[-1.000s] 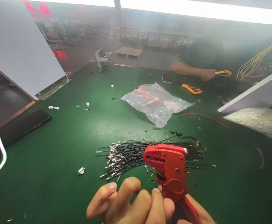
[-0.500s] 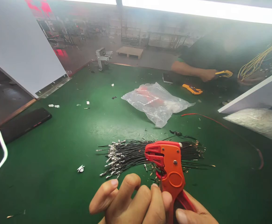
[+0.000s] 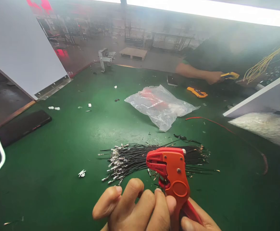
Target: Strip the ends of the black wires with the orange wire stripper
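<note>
One view, from the head: the red-and-orange hand tool (image 3: 176, 173), its handles clasped in my right hand (image 3: 206, 221), sits dipped slightly nearer me than half a second ago; my left hand (image 3: 140, 208) keeps its curled fingers beside the tool's lower notch, and whether they pinch anything I cannot tell. Beyond, partly hidden, the bundle of black wires (image 3: 130, 157) lies undisturbed on the green tabletop (image 3: 58, 144); the work, I judge, remains at tool and fingertips.

Red and orange tool (image 3: 177, 176); black wires (image 3: 134, 156); green tabletop (image 3: 58, 144).
</note>
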Available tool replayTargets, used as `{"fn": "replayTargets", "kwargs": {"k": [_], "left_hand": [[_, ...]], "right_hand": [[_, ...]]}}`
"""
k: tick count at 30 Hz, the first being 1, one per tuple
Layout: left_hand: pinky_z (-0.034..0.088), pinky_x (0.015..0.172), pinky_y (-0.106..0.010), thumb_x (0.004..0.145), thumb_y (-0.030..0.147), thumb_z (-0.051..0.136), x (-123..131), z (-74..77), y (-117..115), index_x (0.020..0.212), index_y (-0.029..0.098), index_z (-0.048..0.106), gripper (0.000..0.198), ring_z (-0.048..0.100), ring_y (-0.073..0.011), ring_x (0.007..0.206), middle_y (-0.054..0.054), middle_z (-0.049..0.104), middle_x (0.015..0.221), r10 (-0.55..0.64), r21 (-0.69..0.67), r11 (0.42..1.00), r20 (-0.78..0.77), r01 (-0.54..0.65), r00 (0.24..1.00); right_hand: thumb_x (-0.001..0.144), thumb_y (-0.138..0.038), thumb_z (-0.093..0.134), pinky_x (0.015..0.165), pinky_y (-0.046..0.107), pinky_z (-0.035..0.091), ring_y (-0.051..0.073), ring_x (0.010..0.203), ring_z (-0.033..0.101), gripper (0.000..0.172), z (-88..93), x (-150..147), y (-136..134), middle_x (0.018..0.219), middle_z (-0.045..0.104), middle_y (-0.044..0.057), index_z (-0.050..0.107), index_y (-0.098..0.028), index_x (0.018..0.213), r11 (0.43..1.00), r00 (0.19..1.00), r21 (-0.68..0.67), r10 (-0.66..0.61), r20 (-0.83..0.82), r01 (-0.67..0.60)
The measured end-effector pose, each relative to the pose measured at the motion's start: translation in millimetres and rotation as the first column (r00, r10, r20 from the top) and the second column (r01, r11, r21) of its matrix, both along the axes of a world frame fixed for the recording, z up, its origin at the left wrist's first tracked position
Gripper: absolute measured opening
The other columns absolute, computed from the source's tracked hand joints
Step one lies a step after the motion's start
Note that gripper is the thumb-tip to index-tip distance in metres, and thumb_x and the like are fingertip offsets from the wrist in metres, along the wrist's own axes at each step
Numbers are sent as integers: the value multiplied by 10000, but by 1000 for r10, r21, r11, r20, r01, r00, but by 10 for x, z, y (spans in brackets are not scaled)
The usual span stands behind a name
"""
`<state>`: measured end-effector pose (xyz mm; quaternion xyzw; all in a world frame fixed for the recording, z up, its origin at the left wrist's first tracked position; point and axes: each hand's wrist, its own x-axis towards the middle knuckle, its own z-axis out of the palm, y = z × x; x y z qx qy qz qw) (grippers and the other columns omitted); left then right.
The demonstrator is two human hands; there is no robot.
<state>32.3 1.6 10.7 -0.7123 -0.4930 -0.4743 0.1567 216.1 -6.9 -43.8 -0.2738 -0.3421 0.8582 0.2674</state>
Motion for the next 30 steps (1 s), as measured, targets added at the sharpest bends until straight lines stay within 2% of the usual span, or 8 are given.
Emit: {"fn": "replayTargets", "kwargs": {"k": [3,7,9,12,15,20,26,30], "left_hand": [[260,692,-375,870,72,574,86,-41,4,703,207,633,223,520,-146,588,78,516,445,61,21,998,71,-63,996],[258,717,-385,914,105,553,126,-73,21,680,214,632,270,529,-141,576,78,515,435,97,46,994,114,-103,989],[246,701,-376,899,85,553,75,-55,29,697,205,629,247,523,-143,566,80,519,451,58,17,998,61,-59,996],[231,681,-363,819,25,601,-34,-10,34,718,178,626,184,505,-139,551,87,519,480,-68,-44,997,-84,65,994],[249,695,-361,766,18,637,-89,11,30,740,168,643,153,517,-132,566,94,534,497,-113,-45,993,-135,108,984],[228,691,-379,797,54,617,-57,-20,19,719,175,633,144,490,-141,558,89,503,477,-73,-62,996,-73,69,995],[228,700,-378,790,39,642,-77,-34,18,730,171,641,146,480,-149,584,80,528,485,-114,-71,992,-98,108,989],[226,723,-379,836,61,627,-50,-57,19,724,186,631,168,463,-149,595,82,516,474,-71,-106,992,-43,66,997]], "right_hand": [[768,-658,689,662,297,466,139,609,490,495,-44,-32,22,718,508,14,602,-178,855,997,999,62,42,-5,-41],[779,-663,684,640,272,457,125,593,463,493,-5,-52,44,695,481,-4,581,-184,834,997,999,67,40,7,-40],[792,-661,683,638,265,450,121,589,446,486,51,-47,59,683,462,-14,556,-192,817,998,999,49,34,23,-35],[815,-637,689,646,263,445,121,594,443,463,147,-24,89,675,441,-24,544,-198,819,999,998,28,42,55,-44],[817,-628,707,638,248,442,112,595,441,461,202,-3,111,669,436,-28,558,-192,817,998,997,26,47,67,-48],[823,-637,702,618,252,432,107,572,415,471,174,10,98,645,433,-30,575,-184,806,998,995,21,57,84,-59],[809,-674,696,634,266,431,109,579,397,506,142,7,99,657,436,-34,549,-189,804,999,992,19,36,118,-39],[830,-667,685,598,241,402,95,561,362,507,141,0,114,633,442,-40,542,-182,788,999,995,29,21,95,-24]]}}
